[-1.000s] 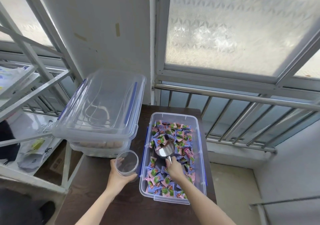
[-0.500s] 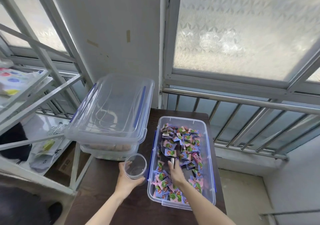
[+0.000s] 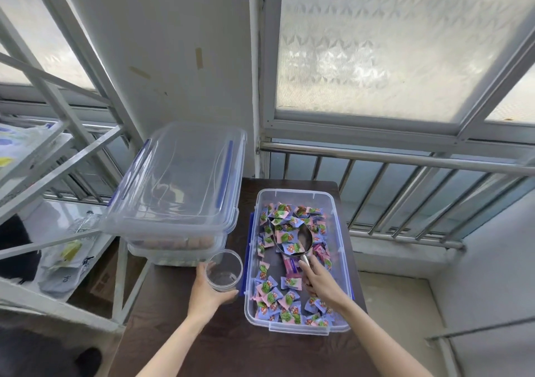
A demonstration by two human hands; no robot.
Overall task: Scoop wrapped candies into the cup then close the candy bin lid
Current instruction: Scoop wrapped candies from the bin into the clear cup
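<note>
Since a moment ago the metal scoop point(image 3: 292, 239) has pushed deeper into the candies point(image 3: 285, 260) and now carries several wrapped pieces in its bowl, where before it sat nearly bare. Behind everything a frosted window point(image 3: 390, 43) and a steel railing point(image 3: 405, 159) close off the far side of the dark table point(image 3: 231, 347). On the table's left stand two stacked clear boxes point(image 3: 176, 191), lids on, their near corner just behind the cup point(image 3: 223, 271). At the left edge a white metal rack point(image 3: 43, 150) holds bags. The open candy bin point(image 3: 338, 260) fills the table's right half, candies heaped at its far and near ends with a bare patch between them. The right hand point(image 3: 321, 282) is clenched around the scoop's handle inside the bin. The left hand point(image 3: 207, 292) wraps the clear, empty cup, holding it just beside the bin's left wall.
</note>
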